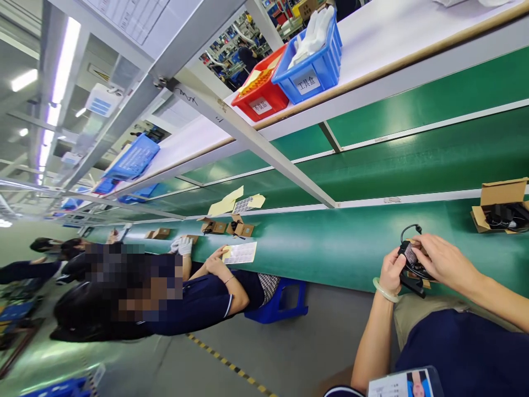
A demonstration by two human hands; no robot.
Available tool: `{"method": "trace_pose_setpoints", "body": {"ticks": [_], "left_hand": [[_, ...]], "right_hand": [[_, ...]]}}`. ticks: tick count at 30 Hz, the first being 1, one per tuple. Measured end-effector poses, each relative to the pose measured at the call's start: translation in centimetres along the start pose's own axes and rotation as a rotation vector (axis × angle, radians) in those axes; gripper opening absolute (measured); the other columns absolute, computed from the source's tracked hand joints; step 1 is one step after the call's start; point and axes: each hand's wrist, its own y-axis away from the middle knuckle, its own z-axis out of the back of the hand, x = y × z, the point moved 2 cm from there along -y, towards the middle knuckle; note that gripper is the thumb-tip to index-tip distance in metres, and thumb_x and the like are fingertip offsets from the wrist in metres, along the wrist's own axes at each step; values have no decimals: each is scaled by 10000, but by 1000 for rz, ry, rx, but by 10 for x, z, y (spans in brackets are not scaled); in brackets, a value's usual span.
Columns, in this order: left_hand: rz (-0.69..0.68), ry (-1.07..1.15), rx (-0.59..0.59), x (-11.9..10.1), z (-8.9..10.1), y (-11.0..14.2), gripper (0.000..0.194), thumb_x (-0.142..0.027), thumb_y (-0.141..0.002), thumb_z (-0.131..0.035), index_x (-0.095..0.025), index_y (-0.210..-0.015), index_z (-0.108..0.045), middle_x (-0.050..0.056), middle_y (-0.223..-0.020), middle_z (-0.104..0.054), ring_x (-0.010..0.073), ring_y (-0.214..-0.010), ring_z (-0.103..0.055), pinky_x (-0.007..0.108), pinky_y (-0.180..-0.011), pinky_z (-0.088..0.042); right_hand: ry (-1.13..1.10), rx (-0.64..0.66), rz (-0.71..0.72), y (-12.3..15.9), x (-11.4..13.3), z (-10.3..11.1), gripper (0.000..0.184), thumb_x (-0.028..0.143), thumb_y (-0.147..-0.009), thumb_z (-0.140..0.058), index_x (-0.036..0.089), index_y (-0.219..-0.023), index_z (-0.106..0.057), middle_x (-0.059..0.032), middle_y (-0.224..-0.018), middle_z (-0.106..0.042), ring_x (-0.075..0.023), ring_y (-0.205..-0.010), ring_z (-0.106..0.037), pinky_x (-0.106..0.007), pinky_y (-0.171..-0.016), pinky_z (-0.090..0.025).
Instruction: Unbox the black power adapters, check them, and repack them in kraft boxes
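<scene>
My left hand (392, 270) and my right hand (440, 259) meet at the near edge of a green conveyor belt (351, 237). Between them they hold a small black device (411, 264) with a curved black cable loop rising from its top. The left thumb presses on the device's face, and a pale bangle circles that wrist. My right fingers curl over the device from the other side. A brown cardboard piece shows partly beneath it.
An open cardboard box (501, 207) with black parts stands on the belt at right. Several more small boxes (239, 227) lie further along. A co-worker (165, 292) sits at left on a blue stool, handling a label sheet (239, 252). Red bin (261, 88) and blue bin (312, 58) rest on the upper shelf.
</scene>
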Motion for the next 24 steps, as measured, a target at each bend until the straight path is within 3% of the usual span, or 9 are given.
{"method": "trace_pose_setpoints", "body": {"ticks": [7,11,15,17,19,22,24], "left_hand": [[2,-141,32,4,-5,0,557,-578,-764,-598,-101,-1049,-638,44,-765,-582,118,-619,-487,236,-567,-438],[42,-100,-14,7,-11,1,535,-567,-764,-605,-115,-1050,-620,24,-733,-562,100,-556,-474,218,-497,-429],[74,55,-149,16,-16,1,463,-568,-758,-611,-118,-868,-619,4,-652,-529,83,-515,-437,210,-491,-403],[88,118,-173,18,-18,1,465,-578,-758,-603,-121,-844,-613,7,-642,-533,94,-528,-450,223,-522,-413],[31,94,-143,14,-18,0,475,-567,-767,-598,-120,-927,-627,41,-745,-592,135,-652,-523,256,-640,-454],[-118,-95,-28,0,-16,0,527,-541,-773,-602,-125,-1097,-614,92,-988,-627,208,-917,-549,314,-868,-427],[-162,-232,48,-8,-14,1,561,-547,-764,-606,-129,-1138,-599,102,-1040,-616,230,-964,-537,335,-912,-405]], "right_hand": [[311,153,142,-9,-2,12,182,148,-905,-398,183,-867,-572,-63,-753,-591,-210,-702,-549,-300,-573,-371],[271,144,219,-16,-7,13,164,180,-896,-443,191,-815,-585,-59,-756,-602,-197,-703,-536,-290,-599,-372],[111,149,277,-15,-14,12,232,233,-917,-405,199,-769,-579,-56,-767,-606,-181,-715,-522,-287,-642,-383],[-12,164,192,-11,-18,11,247,293,-923,-402,206,-759,-566,-48,-766,-603,-174,-712,-520,-284,-634,-380],[-229,210,-14,-9,-22,10,273,395,-918,-418,208,-763,-543,-29,-717,-580,-160,-666,-511,-273,-596,-374],[-731,387,-405,-6,-27,5,445,589,-892,-385,193,-713,-483,10,-591,-481,-109,-511,-419,-232,-467,-321],[-1032,537,-573,-5,-25,4,516,659,-863,-381,181,-689,-465,32,-543,-421,-71,-434,-312,-202,-391,-225]]}}
